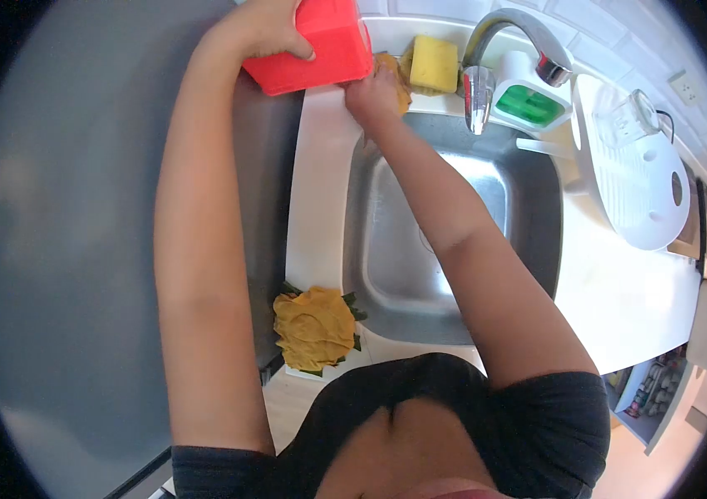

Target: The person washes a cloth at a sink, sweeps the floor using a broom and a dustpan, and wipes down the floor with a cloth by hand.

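Note:
My left hand (274, 32) grips a red plastic container (320, 50) at the upper left, its thumb pressed along the near side. The container is tilted over the counter's back left corner. Beside its lower right edge, my right hand (372, 96) is closed on a mustard-brown cloth (403, 96); the container partly hides the fingers. A yellow sponge (434, 64) stands just right of that cloth, behind the sink. Another mustard-coloured cloth (314, 328), crumpled, with dark green pieces showing around its edge, lies at the sink's front left corner.
Below my right arm is a steel sink (378, 249). Behind it rise a chrome faucet (507, 25) and a white holder with green liquid (529, 104). A white dish rack (636, 195) with a glass jar (629, 121) stands right. A grey surface (79, 249) borders the left; a drawer (652, 399) is open.

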The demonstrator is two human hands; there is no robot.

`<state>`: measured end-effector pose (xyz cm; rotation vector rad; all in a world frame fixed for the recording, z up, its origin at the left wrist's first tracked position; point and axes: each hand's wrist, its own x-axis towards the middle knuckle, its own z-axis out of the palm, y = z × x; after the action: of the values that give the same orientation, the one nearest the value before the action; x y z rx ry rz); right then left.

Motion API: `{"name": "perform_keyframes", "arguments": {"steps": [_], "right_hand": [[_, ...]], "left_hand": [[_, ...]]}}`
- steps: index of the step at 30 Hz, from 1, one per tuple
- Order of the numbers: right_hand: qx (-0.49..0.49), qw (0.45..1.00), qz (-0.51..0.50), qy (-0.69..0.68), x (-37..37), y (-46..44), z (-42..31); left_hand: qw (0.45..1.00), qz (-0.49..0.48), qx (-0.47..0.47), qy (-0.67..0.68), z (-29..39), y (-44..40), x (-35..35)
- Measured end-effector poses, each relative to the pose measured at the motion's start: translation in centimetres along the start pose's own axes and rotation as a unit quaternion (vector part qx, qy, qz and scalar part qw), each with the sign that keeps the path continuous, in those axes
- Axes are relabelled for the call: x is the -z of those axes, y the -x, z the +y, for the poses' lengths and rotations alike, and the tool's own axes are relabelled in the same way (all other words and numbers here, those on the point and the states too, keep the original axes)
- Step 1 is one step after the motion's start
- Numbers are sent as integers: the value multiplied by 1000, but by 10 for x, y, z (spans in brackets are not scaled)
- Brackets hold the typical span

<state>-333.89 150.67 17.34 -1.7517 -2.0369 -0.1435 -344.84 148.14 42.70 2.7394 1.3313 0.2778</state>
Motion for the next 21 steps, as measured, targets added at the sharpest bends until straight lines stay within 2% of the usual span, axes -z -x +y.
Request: {"name": "perform_keyframes", "arguments": {"steps": [3,6,7,8,9,10,11,12,16,19,21], "right_hand": [[28,998,-15,49,16,29,1],[76,997,6,32,34,78,2],[75,997,5,33,43,88,8],[83,996,1,-37,57,95,17],[92,990,-2,-108,68,99,25],[92,990,0,-107,74,99,36],[71,987,-47,-140,78,98,46],[49,979,-95,-173,82,97,54],[44,987,-109,-106,96,82,71],[51,988,-84,-120,88,71,72],[100,983,35,-147,79,65,69]], "left_hand": [[1000,-4,0,-6,2,-2,-10],[997,-64,29,13,-4,-8,-28],[999,-8,-34,7,-34,-15,-56],[994,48,-97,1,-49,-19,-73],[994,49,-98,2,-43,-16,-76],[999,12,-30,13,-34,-14,-79],[999,-26,39,24,-26,-12,-80],[999,-27,37,24,-27,-12,-84],[1000,10,22,6,-42,-19,-110],[1000,23,18,-10,-47,-21,-117],[1000,18,13,-8,-48,-20,-120]]}}
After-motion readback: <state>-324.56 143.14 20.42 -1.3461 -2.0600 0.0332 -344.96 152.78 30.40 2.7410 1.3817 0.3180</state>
